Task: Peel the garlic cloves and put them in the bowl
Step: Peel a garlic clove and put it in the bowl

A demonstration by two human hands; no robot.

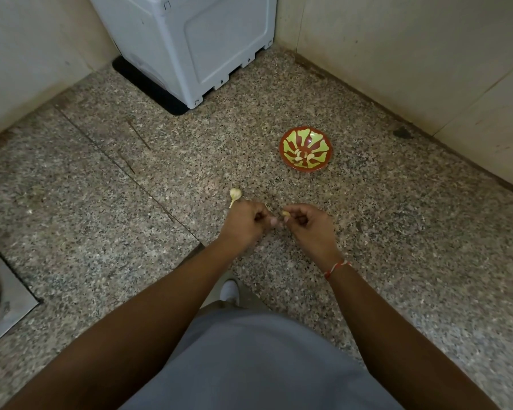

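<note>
A red bowl with a green pattern stands on the granite counter, right of centre, with several pale peeled cloves at its bottom. My right hand pinches a small garlic clove at its fingertips. My left hand is curled, its fingertips close to the clove; what it holds is hidden. A garlic bulb with a stem lies on the counter just beyond my left hand.
A grey-white appliance on a black mat stands at the back. Tiled walls close the counter at left and right. A steel sink rim shows at the left edge. The counter's front edge runs near my body.
</note>
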